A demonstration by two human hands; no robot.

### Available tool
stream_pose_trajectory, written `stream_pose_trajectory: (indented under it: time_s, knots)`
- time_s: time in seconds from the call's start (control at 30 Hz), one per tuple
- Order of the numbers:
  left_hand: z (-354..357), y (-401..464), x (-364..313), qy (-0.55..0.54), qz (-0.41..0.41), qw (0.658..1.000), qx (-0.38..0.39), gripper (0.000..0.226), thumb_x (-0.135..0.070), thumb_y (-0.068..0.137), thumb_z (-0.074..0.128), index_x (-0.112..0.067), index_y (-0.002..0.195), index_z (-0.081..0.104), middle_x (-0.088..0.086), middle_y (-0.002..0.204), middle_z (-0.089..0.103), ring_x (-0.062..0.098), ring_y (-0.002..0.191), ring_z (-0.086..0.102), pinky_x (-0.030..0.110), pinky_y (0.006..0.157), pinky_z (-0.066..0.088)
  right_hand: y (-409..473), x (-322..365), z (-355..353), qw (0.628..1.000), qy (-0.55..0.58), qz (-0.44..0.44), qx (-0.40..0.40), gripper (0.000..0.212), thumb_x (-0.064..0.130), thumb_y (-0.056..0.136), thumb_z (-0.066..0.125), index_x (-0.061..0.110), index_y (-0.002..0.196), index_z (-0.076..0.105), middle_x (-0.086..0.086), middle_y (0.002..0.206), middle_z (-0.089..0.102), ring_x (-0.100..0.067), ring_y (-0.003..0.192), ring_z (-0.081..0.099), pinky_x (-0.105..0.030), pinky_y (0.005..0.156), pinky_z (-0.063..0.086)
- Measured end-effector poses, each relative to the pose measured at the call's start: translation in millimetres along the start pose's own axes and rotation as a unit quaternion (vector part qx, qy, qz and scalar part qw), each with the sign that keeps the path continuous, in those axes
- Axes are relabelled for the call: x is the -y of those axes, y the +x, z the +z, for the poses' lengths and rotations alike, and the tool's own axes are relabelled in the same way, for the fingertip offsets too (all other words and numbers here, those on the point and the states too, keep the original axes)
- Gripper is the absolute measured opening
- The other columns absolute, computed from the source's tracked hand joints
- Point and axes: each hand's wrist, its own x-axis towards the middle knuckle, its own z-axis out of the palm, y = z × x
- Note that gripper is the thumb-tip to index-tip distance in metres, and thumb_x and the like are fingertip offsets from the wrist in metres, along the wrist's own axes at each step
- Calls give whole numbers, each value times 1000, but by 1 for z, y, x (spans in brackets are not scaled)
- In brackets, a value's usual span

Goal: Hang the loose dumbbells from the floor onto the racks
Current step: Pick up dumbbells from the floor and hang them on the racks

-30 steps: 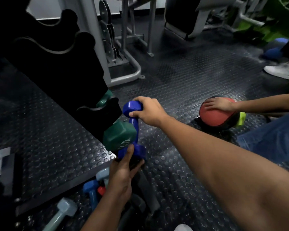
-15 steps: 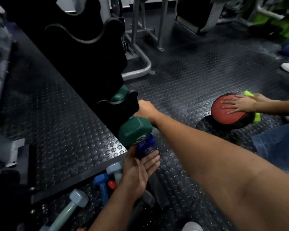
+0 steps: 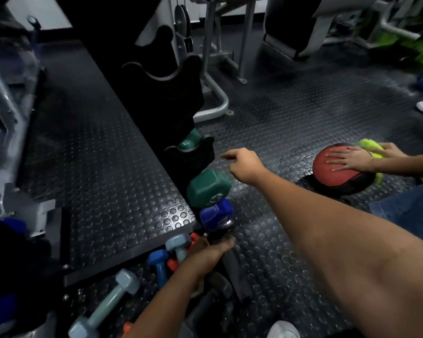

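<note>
A black dumbbell rack [image 3: 161, 93] with scooped cradles slopes down toward me. A green dumbbell [image 3: 208, 187] lies in a low cradle, and a second green one [image 3: 188, 141] sits a tier higher. Right beneath the near green one rests a blue dumbbell [image 3: 216, 213]. My left hand [image 3: 210, 252] touches the underside of the blue dumbbell's near end, its fingers blurred. Hovering right of the rack, my right hand [image 3: 244, 164] has loose fingers and holds nothing. Loose dumbbells lie on the floor by the rack's foot: pale blue [image 3: 105, 303], blue [image 3: 159, 262], red [image 3: 172, 263] and dark grey [image 3: 217, 289].
Another person's hands rest on a red and black medicine ball [image 3: 332, 172] with a yellow-green cloth [image 3: 371, 147] at the right. A raised studded mat [image 3: 95, 154] lies left of the rack. Grey machine frames [image 3: 215, 103] stand behind it. A white shoe [image 3: 282, 330] is at the bottom edge.
My right hand let go of the blue dumbbell's far end and drew back to the right. The blue dumbbell went from upright in both hands to lying under the green one.
</note>
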Motion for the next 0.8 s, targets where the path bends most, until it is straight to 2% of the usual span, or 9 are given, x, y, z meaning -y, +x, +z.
stream_pose_trajectory:
  time_s: [0.07, 0.13, 0.2, 0.3, 0.33, 0.47, 0.53, 0.67, 0.8]
  knots:
    - [-3, -5, 0, 19, -10, 1000, 8, 41, -54, 87, 75, -30, 119, 65, -10, 114, 68, 12, 100, 64, 24, 75, 49, -9, -2, -5, 1000, -22, 16, -2, 57, -5, 91, 48, 19, 140, 64, -6, 143, 63, -16, 91, 68, -11, 55, 41]
    - [-8, -6, 6, 53, -8, 998, 13, 66, -66, 72, 81, -25, 122, 68, -11, 110, 71, 13, 103, 69, 31, 94, 57, -19, -2, -7, 999, -47, 22, 7, 52, -1, 93, 54, 18, 140, 64, -8, 141, 64, -17, 90, 66, -18, 61, 46]
    - [-16, 9, 26, 67, -6, 998, -17, 89, -80, 49, 83, -27, 120, 67, -4, 116, 75, 20, 105, 73, 39, 100, 58, -30, -1, -5, 997, -72, 25, 7, 48, 2, 94, 57, 16, 140, 64, -8, 139, 66, -22, 104, 68, -24, 77, 51]
    - [-32, -25, 17, 121, 6, 992, -48, 47, -55, 83, 76, -22, 115, 65, 5, 119, 71, 24, 109, 68, 34, 98, 55, -49, 2, -1, 995, -88, 40, -10, 45, 8, 95, 58, 16, 138, 65, -8, 135, 68, -25, 117, 67, -25, 89, 49]
    - [-37, -35, 14, 139, 27, 988, -58, 41, -48, 91, 71, -19, 119, 65, 7, 122, 69, 26, 113, 66, 34, 101, 53, -55, 4, 1, 995, -88, 42, -16, 44, 10, 95, 58, 16, 138, 65, -8, 134, 69, -25, 118, 66, -26, 91, 49]
    - [-51, -61, 5, 232, 65, 967, -84, 57, -48, 102, 56, -4, 139, 57, 19, 143, 58, 34, 132, 55, 35, 107, 45, -86, 15, 5, 995, -78, 51, -45, 45, 9, 95, 56, 17, 139, 63, -11, 133, 69, -29, 115, 66, -31, 92, 52]
    - [-60, -68, 8, 254, 79, 957, -117, 68, -53, 99, 57, -2, 143, 52, 21, 149, 53, 38, 134, 53, 38, 107, 46, -105, 21, 10, 994, -76, 55, -54, 47, 10, 96, 54, 16, 142, 60, -14, 131, 68, -31, 107, 68, -30, 84, 53]
    - [-77, -87, 27, 322, 117, 923, -174, 85, -64, 89, 63, -17, 154, 34, 13, 149, 52, 36, 129, 55, 50, 106, 48, -150, 32, 35, 992, -96, 72, -36, 51, 5, 89, 53, 14, 139, 57, -18, 118, 68, -35, 100, 67, -40, 88, 57]
    - [-100, -109, 44, 396, 114, 890, -193, 94, -65, 88, 61, -20, 161, 22, 11, 161, 37, 38, 144, 42, 64, 118, 30, -185, 46, 62, 989, -102, 103, -2, 29, 12, 88, 61, 4, 116, 64, -23, 112, 70, -40, 103, 66, -32, 78, 47]
